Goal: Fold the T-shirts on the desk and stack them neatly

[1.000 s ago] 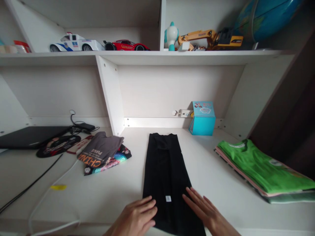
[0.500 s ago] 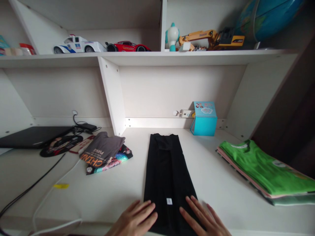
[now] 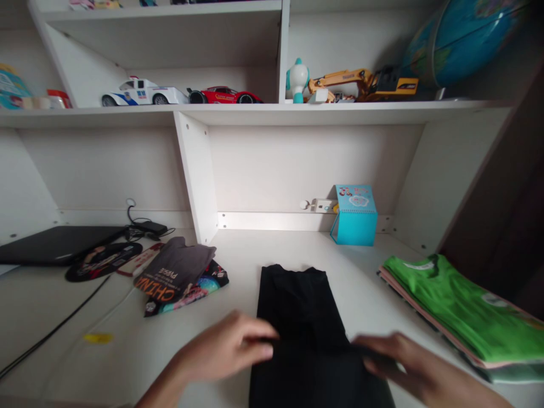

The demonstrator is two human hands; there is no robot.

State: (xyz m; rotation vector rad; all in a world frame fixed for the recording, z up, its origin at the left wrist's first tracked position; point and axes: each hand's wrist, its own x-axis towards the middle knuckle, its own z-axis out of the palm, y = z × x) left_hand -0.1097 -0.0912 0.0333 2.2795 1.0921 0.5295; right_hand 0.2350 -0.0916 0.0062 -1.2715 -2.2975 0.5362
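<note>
A black garment (image 3: pixel 304 317), folded into a narrow strip, lies on the white desk (image 3: pixel 140 351) in front of me. My left hand (image 3: pixel 227 348) pinches its left edge about halfway along, thumb and fingers closed on the cloth. On the right edge my right hand (image 3: pixel 403 368), blurred by motion, grips the same fold, and the near part of the garment looks lifted over the far part.
A grey and patterned pile of shirts (image 3: pixel 181 275) lies to the left, a stack of folded shirts with a green one on top (image 3: pixel 463 311) to the right. A teal box (image 3: pixel 355 215) stands at the back. A laptop (image 3: pixel 51 243) and cables (image 3: pixel 46 337) are at far left. Toy cars (image 3: pixel 178 93) and a globe (image 3: pixel 463 34) sit on the shelf.
Both hands went from lying flat on the garment's near end to gripping its edges and carrying them forward. The garment now looks shorter. The camera has tilted up slightly.
</note>
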